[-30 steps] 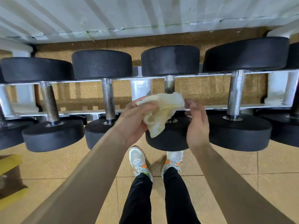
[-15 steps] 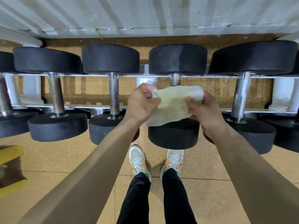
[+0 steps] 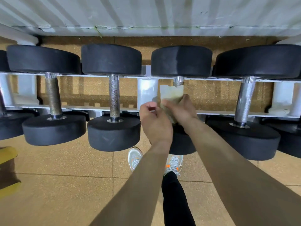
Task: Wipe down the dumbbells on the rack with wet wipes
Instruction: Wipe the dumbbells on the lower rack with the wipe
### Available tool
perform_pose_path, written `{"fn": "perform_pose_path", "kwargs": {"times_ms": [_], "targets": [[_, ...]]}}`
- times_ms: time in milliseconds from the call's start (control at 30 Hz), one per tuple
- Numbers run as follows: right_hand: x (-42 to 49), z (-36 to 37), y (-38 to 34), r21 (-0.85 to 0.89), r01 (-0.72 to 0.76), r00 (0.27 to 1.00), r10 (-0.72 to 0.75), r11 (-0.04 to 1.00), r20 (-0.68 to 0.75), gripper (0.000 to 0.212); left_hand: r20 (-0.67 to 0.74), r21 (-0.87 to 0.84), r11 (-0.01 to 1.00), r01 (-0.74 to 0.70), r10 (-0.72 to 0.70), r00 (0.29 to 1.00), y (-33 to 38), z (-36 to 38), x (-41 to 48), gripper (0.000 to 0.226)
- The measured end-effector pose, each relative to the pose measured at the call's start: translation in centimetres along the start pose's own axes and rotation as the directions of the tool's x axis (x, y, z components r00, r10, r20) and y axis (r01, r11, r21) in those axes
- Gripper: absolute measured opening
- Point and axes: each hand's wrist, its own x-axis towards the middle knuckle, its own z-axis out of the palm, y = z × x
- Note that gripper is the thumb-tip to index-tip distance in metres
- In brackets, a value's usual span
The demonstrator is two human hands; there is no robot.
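At the rack (image 3: 147, 92): black dumbbells lie in a row across two white rails, each with one head at the back and one head toward the person.
Third dumbbell (image 3: 181, 61): it is the one being worked on; only a short part of its metal handle (image 3: 178, 81) shows above the wipe.
Wet wipe (image 3: 171, 93): pale and crumpled, wrapped on this handle between the two heads.
Right hand (image 3: 182, 110): its fingers are curled round the wipe and the handle under it.
Left hand (image 3: 154, 121): just beside the right one, with fingers curled; I cannot tell whether they pinch an edge of the wipe.
Handling of the wipe: I judge it thin, soft and damp. It bunches easily, so it is better held with the whole palm round the bar than by a corner.
Handling of the dumbbell: it is probably heavy and stiff, and should stay in place under light rubbing. The handle looks knurled and rough and may catch or tear the wipe. The broad heads would need the wipe spread flat.
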Motion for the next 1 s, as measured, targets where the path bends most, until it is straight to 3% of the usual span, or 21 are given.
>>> {"fn": "perform_pose_path", "kwargs": {"times_ms": [67, 167, 267, 400, 533, 633, 733, 800, 900, 933, 1000], "targets": [[1.5, 0.9, -0.6, 0.069, -0.028, 0.999, 0.031, 0.997, -0.041, 0.020, -0.024, 0.041, 0.999, 0.023, -0.022, 0.999, -0.1, 0.6, -0.3, 0.011], [3.1, 0.5, -1.2, 0.335, -0.005, 1.000, 0.011, 0.942, -0.015, 0.020, -0.028, 0.127, 0.992, 0.016, -0.013, 1.000, -0.1, 1.1, -0.5, 0.010], [4.1, -0.5, -2.1, 0.529, 0.001, 0.993, -0.066, 0.849, 0.103, 0.020, -0.020, 0.157, 0.987, 0.014, -0.011, 1.000, -0.5, 1.0, -0.4, 0.008], [4.1, -1.5, -2.1, 0.571, -0.069, 0.950, -0.121, 0.818, 0.288, 0.025, 0.001, 0.198, 0.980, 0.002, -0.002, 1.000, -0.5, 1.0, -0.4, 0.007], [1.4, -1.6, 0.2, 0.304, -0.080, 0.949, -0.021, 0.949, 0.315, 0.017, 0.002, 0.204, 0.979, 0.002, -0.003, 1.000, -0.4, 1.0, -0.4, 0.012], [1.3, -0.8, 0.6, -0.179, -0.026, 0.993, 0.046, 0.984, 0.109, 0.032, -0.001, 0.202, 0.979, 0.003, -0.003, 1.000, -0.1, 0.9, -0.4, 0.019], [1.1, 0.7, 0.5, -0.321, -0.057, 0.998, 0.041, 0.945, -0.057, 0.042, 0.008, 0.223, 0.975, -0.014, 0.012, 1.000, 0.0, 0.9, -0.6, 0.022], [1.6, 1.1, -0.1, -0.213, -0.083, 0.984, 0.046, 0.974, -0.175, 0.038, 0.008, 0.235, 0.972, -0.013, 0.011, 1.000, -0.1, 1.0, -0.5, 0.022], [3.2, 0.7, -2.9, -0.013, -0.004, 0.990, 0.002, 1.000, -0.141, 0.016, 0.003, 0.242, 0.970, -0.020, 0.020, 1.000, -0.3, 1.0, -0.4, 0.022], [3.6, 0.3, -3.6, 0.163, 0.036, 0.993, -0.017, 0.986, -0.113, 0.014, 0.002, 0.237, 0.971, -0.023, 0.023, 1.000, -0.4, 1.0, -0.4, 0.023], [3.7, -0.4, -3.8, 0.507, 0.008, 1.000, -0.015, 0.862, 0.009, 0.014, 0.003, 0.227, 0.974, -0.019, 0.019, 1.000, -0.3, 1.0, -0.6, 0.024]]}}
